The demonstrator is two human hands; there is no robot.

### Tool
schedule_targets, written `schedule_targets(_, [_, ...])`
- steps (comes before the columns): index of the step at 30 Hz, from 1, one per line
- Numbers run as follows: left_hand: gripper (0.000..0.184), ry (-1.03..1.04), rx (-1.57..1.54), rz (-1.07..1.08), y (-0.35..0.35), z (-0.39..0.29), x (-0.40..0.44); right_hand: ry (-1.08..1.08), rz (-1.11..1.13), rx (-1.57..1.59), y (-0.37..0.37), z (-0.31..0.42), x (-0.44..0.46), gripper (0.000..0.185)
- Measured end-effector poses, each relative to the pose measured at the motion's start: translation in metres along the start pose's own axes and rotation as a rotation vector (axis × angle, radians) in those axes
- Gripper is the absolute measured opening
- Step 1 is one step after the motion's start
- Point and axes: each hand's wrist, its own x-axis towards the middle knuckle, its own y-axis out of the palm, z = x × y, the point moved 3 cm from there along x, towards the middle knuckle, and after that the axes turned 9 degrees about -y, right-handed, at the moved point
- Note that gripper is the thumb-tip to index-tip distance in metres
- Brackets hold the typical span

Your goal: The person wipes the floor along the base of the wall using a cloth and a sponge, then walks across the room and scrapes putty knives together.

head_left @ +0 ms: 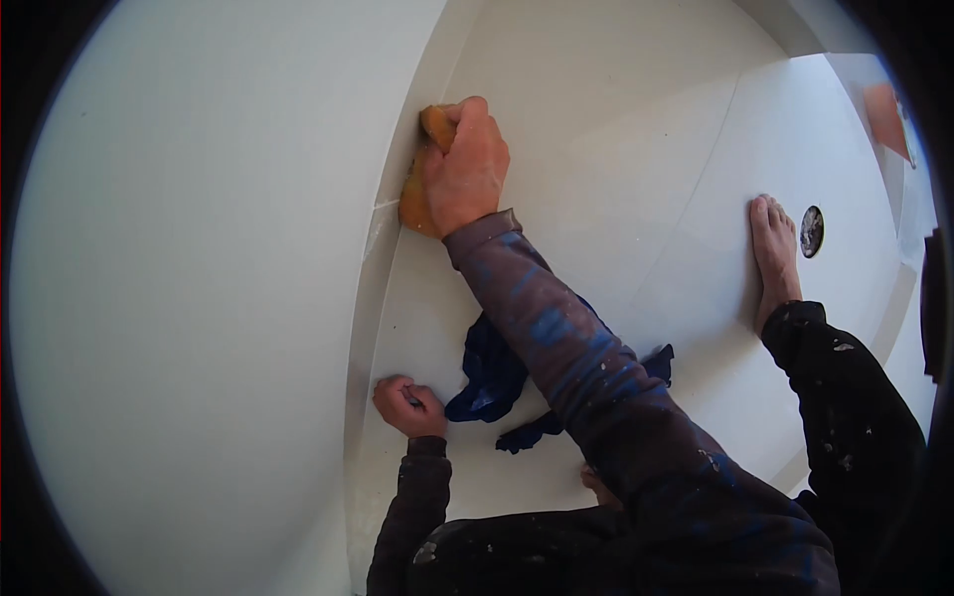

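Note:
My right hand is closed on a yellow-brown sponge and presses it against the low ledge where the white wall meets the floor. The sponge is bent, with one part showing above the thumb and another below the palm. Lower down, my left hand rests in a loose fist on the floor by the same ledge. I see nothing held in its curled fingers. A crumpled dark blue cloth lies close beside that fist, partly hidden under my right forearm.
A large pale wall fills the left side. On the pale floor, my bare foot stands beside a round drain hole. An orange-brown object is at the far right edge. Part of another foot shows below my forearm.

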Motion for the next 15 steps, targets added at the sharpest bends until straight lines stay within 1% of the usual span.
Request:
schedule_targets(1, [0.012,0.011,0.014,0.003,0.001,-0.005,0.006,-0.086,-0.046,-0.023,0.004,0.006,0.002,0.031])
schedule_targets(2, [0.011,0.018,0.021,-0.005,0.002,-0.006,0.008,-0.082,-0.057,-0.023,0.003,0.007,-0.015,0.031])
schedule_targets(4, [0.01,0.001,0.024,-0.002,0.002,-0.007,0.007,-0.149,0.1,0.06,0.005,0.008,-0.061,0.031])
schedule_targets(5, [0.01,-0.017,0.023,-0.008,0.004,-0.007,0.008,-0.145,0.092,0.062,0.002,0.008,-0.057,0.031])
schedule_targets(7, [0.01,0.014,0.025,-0.014,0.006,-0.006,0.009,-0.092,0.15,0.06,-0.001,0.002,-0.048,0.032])
schedule_targets(8, [0.011,0.027,0.023,-0.024,0.004,-0.005,0.009,-0.081,0.142,0.07,0.003,0.005,-0.026,0.032])
schedule_targets(9, [0.011,0.024,0.04,-0.014,0.003,-0.006,0.008,-0.019,0.045,0.052,0.002,0.006,0.007,0.032])
schedule_targets(10, [0.012,0.034,0.04,-0.009,0.003,-0.012,0.01,0.051,-0.046,0.028,0.0,0.006,0.016,0.033])
schedule_targets(11, [0.013,0.054,0.032,0.0,-0.001,-0.015,0.013,0.075,-0.049,0.023,-0.001,0.003,0.0,0.033])
schedule_targets(13, [0.012,0.067,0.022,-0.011,0.001,-0.011,0.015,-0.068,-0.008,0.013,0.005,0.004,-0.022,0.036])
schedule_targets(15, [0.012,0.05,0.023,-0.01,0.003,-0.009,0.01,-0.129,0.041,0.034,0.005,0.004,-0.047,0.037])
